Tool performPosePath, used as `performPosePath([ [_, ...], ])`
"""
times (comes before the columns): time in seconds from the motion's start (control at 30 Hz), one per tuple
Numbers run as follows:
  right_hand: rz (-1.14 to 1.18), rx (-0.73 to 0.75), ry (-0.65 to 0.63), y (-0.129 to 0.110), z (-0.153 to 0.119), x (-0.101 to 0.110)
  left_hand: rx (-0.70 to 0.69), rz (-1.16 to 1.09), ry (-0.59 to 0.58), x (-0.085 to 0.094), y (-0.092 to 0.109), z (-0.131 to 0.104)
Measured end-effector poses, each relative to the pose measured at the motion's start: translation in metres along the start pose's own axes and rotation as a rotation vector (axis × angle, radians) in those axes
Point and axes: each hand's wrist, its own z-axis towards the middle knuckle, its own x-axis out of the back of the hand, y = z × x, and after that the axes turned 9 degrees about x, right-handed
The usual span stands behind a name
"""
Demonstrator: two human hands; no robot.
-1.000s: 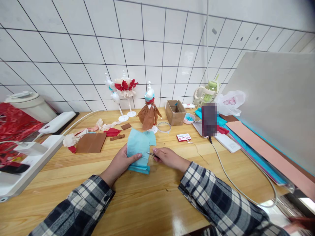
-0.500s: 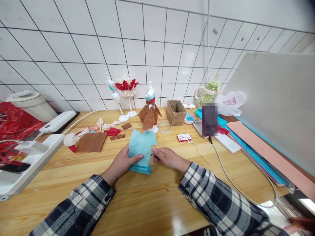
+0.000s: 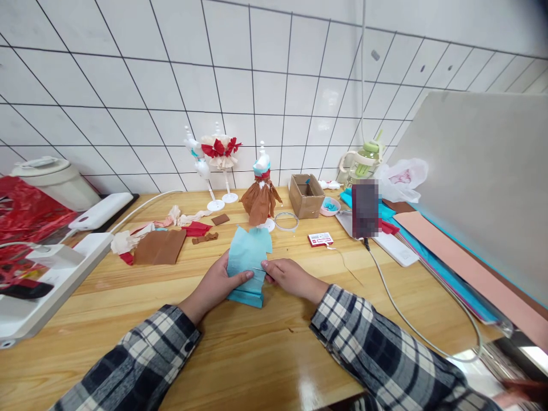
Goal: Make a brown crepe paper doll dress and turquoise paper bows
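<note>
A sheet of light-blue crepe paper (image 3: pixel 246 251), folded along its lower edge, is pinched in my left hand (image 3: pixel 216 288), thumb on top and fingers behind. On its right side, my right hand (image 3: pixel 286 277) grips small scissors (image 3: pixel 258 269), whose thin metal blades lie against the paper's edge; the handles are mostly hidden by my fingers. A notch shows in the paper's upper right edge. Just beyond stands a small white dress form (image 3: pixel 262 157) with a brown crepe skirt (image 3: pixel 260 202), a red waistband and a blue top.
Behind are two more mini dress forms (image 3: pixel 222 154), a cardboard box (image 3: pixel 306 197) and a metal ring (image 3: pixel 286 221). Brown paper (image 3: pixel 160 247) and scraps lie left, near a power strip (image 3: pixel 60 285). To the right are a small red-and-white box (image 3: pixel 320 239), a cable and coloured sheets (image 3: pixel 454 251).
The blue paper and my left hand have shifted slightly right. The scissors' blades now overlap the paper's right edge more closely, and my right hand has moved slightly left.
</note>
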Motion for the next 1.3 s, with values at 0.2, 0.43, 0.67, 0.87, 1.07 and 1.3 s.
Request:
performPosePath([
  [0.2, -0.034, -0.02, -0.003, -0.002, 0.0, 0.001, -0.025, -0.047, -0.046, 0.001, 0.0, -0.002],
  [0.43, 0.039, -0.019, 0.009, 0.003, -0.001, -0.001, -0.057, -0.027, -0.024, 0.003, -0.003, -0.001],
  [0.67, -0.011, -0.044, 0.013, 0.007, 0.001, -0.003, -0.053, -0.012, -0.042, 0.003, -0.004, -0.001],
  [0.87, -0.021, -0.045, 0.001, 0.007, 0.0, 0.0, -0.063, 0.01, -0.035, 0.004, -0.006, 0.001],
  [1.07, 0.181, -0.048, -0.016, -0.002, -0.003, 0.008, -0.067, 0.039, 0.005, 0.005, -0.006, 0.001],
  [1.3, 0.255, -0.082, -0.007, -0.003, -0.004, 0.008, -0.102, 0.067, 0.06, 0.006, -0.006, 0.002],
])
